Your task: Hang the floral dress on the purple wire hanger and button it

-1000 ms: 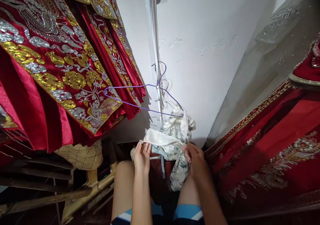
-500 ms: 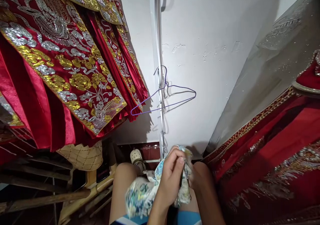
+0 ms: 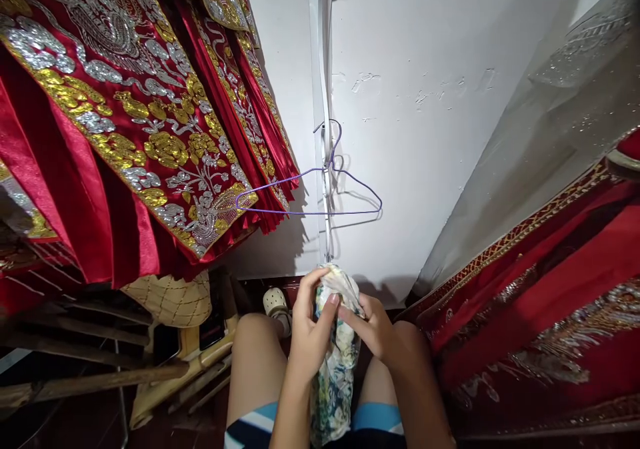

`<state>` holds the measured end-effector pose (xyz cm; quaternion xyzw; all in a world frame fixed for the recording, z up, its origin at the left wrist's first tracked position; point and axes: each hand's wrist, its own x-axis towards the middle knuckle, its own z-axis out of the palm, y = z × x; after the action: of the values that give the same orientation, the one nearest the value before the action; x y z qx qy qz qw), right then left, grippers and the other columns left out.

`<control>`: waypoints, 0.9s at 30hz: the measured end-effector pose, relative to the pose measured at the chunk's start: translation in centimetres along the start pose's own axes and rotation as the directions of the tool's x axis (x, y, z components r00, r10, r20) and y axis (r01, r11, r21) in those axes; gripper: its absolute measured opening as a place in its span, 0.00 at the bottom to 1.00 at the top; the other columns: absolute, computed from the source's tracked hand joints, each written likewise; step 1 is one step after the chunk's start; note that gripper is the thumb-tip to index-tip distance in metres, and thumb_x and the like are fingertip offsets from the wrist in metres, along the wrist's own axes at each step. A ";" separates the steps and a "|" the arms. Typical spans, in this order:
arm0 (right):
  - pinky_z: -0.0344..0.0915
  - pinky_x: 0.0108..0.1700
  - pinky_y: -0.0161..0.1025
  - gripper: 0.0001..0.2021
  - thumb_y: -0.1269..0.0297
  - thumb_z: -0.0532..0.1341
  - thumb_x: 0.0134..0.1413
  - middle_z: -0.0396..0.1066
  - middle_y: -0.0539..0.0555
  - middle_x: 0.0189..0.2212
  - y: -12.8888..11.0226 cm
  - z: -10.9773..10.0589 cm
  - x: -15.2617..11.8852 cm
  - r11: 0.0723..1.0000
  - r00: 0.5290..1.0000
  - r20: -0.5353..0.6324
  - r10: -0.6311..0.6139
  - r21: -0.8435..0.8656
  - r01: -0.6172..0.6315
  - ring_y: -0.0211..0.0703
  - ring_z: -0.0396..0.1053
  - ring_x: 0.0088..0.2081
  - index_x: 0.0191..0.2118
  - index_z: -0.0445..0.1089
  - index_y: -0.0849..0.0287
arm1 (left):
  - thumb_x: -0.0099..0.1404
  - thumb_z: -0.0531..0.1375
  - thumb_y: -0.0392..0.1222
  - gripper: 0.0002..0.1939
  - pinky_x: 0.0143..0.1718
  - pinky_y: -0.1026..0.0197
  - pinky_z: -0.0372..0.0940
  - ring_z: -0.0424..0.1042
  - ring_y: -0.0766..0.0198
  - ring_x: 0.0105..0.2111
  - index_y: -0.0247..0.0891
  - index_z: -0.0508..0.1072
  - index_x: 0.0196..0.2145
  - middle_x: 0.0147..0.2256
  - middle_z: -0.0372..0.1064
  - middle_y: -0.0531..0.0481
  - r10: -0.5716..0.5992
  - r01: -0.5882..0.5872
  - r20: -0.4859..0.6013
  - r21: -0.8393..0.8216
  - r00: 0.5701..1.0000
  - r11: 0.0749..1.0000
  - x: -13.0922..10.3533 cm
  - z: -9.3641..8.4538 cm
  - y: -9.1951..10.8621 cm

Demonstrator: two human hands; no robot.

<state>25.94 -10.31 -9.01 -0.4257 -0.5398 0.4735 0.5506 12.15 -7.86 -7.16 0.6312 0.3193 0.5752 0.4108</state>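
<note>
Between my knees hangs a floral cloth garment (image 3: 333,396), white with blue, green and yellow patterns, bunched at its top. My left hand (image 3: 313,326) grips its upper left side, thumb pressed on the front and fingers behind. On the upper right side, my right hand (image 3: 370,326) pinches the fabric between thumb and fingers. The thumbs nearly meet at the middle of the bunched part. The garment's exact kind cannot be made out. Ahead of my hands, a purple wire hanger (image 3: 310,212) hangs bare from a white strip (image 3: 324,69) on the wall.
Red embroidered costumes (image 3: 165,149) with gold and silver sequins hang at the left. More red beaded cloth (image 3: 560,289) stands close on the right. A bamboo chair (image 3: 165,376) is at the lower left, and a cream clog (image 3: 275,300) shows on a foot below.
My hands have moved apart, the left one shifting left, and both now hold the garment's top. The cloth has swung from my left thigh to hang between my knees. The hanger has turned slightly.
</note>
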 end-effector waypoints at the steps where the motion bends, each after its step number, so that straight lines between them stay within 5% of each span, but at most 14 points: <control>1: 0.65 0.38 0.40 0.12 0.54 0.67 0.55 0.73 0.52 0.30 -0.1 0.0 -0.1 1.000 1.000 -0.028 0.000 0.011 0.000 0.46 0.67 0.34 0.36 0.76 0.58 | 0.70 0.59 0.46 0.21 0.62 0.56 0.53 0.59 0.54 0.61 0.47 0.64 0.60 0.59 0.61 0.45 0.001 0.000 -0.031 0.035 1.000 0.999 0.0 -0.3 -0.3; 4: 0.67 0.36 0.41 0.12 0.53 0.68 0.52 0.74 0.53 0.31 0.2 -0.8 0.1 0.993 0.990 -0.143 -0.007 0.112 0.023 0.48 0.69 0.34 0.36 0.77 0.56 | 0.72 0.56 0.51 0.23 0.62 0.54 0.54 0.60 0.52 0.61 0.46 0.63 0.61 0.60 0.62 0.44 -0.129 0.118 0.082 0.127 0.988 0.985 -0.7 -1.3 -1.3; 8: 0.66 0.26 0.40 0.15 0.47 0.66 0.48 0.72 0.52 0.25 0.2 -2.6 2.6 0.937 0.955 -0.269 -0.125 0.283 0.203 0.46 0.69 0.26 0.34 0.74 0.55 | 0.71 0.54 0.54 0.19 0.50 0.55 0.64 0.70 0.52 0.45 0.38 0.75 0.48 0.43 0.73 0.44 -0.385 0.310 0.427 0.236 0.818 0.921 -3.8 -2.2 -2.8; 15: 0.63 0.22 0.36 0.14 0.63 0.62 0.48 0.72 0.50 0.26 -4.1 -3.9 7.8 0.907 0.891 -0.332 -0.309 0.181 0.381 0.40 0.67 0.21 0.43 0.72 0.53 | 0.68 0.56 0.46 0.12 0.39 0.60 0.65 0.69 0.57 0.35 0.36 0.75 0.36 0.32 0.72 0.49 -0.466 0.232 0.454 0.481 0.759 0.845 -7.2 -4.9 -4.0; 18: 0.63 0.24 0.35 0.18 0.63 0.63 0.48 0.73 0.50 0.28 -5.4 -4.2 10.4 0.931 0.876 -0.370 -0.310 0.068 0.359 0.39 0.66 0.23 0.48 0.72 0.52 | 0.72 0.53 0.49 0.18 0.37 0.60 0.64 0.68 0.59 0.31 0.35 0.72 0.30 0.30 0.71 0.49 -0.435 0.147 0.431 0.557 0.791 0.818 -5.5 -7.0 -2.9; 21: 0.61 0.24 0.36 0.20 0.55 0.59 0.52 0.71 0.48 0.23 -5.1 -4.3 13.8 0.985 0.923 -0.349 -0.161 -0.007 0.170 0.39 0.62 0.21 0.50 0.71 0.55 | 0.74 0.49 0.52 0.23 0.45 0.55 0.65 0.72 0.54 0.39 0.36 0.74 0.30 0.35 0.74 0.44 -0.310 -0.002 0.402 0.614 0.861 0.789 -2.7 -9.1 -1.2; 24: 0.60 0.25 0.37 0.19 0.49 0.58 0.52 0.64 0.46 0.16 -3.9 -4.2 16.9 0.982 0.953 -0.295 -0.073 -0.190 0.016 0.39 0.60 0.19 0.39 0.74 0.59 | 0.74 0.48 0.52 0.22 0.56 0.47 0.61 0.68 0.48 0.53 0.39 0.78 0.37 0.45 0.75 0.40 -0.226 -0.126 0.379 0.710 0.897 0.693 0.3 -11.0 0.2; 27: 0.59 0.27 0.38 0.13 0.53 0.63 0.46 0.60 0.45 0.13 -2.8 -5.0 17.8 0.958 0.959 -0.270 -0.085 -0.285 0.005 0.39 0.58 0.20 0.26 0.71 0.59 | 0.74 0.46 0.53 0.25 0.60 0.41 0.58 0.63 0.45 0.60 0.39 0.80 0.36 0.57 0.69 0.40 -0.276 -0.105 0.304 0.822 0.912 0.560 2.5 -12.8 0.8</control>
<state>30.50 6.87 -3.08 -0.5497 -0.5281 0.3142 0.5659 -0.20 -4.08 -5.25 0.8355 0.4901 0.1961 0.1526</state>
